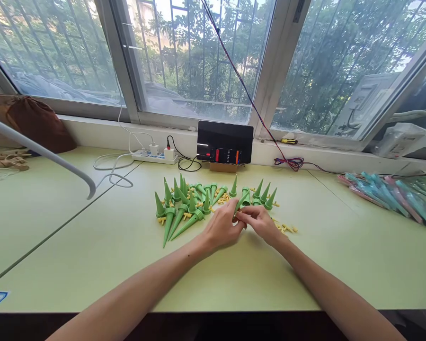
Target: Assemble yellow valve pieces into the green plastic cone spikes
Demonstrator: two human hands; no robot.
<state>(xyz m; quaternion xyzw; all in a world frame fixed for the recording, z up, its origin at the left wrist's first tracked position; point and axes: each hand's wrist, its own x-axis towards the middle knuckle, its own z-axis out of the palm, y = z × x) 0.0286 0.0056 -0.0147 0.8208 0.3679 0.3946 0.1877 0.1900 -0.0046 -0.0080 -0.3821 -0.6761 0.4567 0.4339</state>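
Observation:
My left hand (223,224) is closed around a green plastic watering spike (240,201), its tapered tip pointing up and away from me. At the near end of that spike, the fingers of my right hand (262,223) are pinched together; whatever they hold is hidden. Both hands meet just above the table. Left of them lie several more green spikes (178,219), some upright on their caps and some on their sides. Another group of upright spikes (264,192) stands behind my right hand. Small yellow T-shaped valves (287,228) are scattered beside my right wrist.
The pale green table (92,265) runs up to the windowsill. A phone (226,156) leans against a black tablet (246,135) at the back. A power strip (159,157) with cables sits left of it. Plastic-wrapped packets (390,194) lie right; a white curved rod (49,151) crosses the left.

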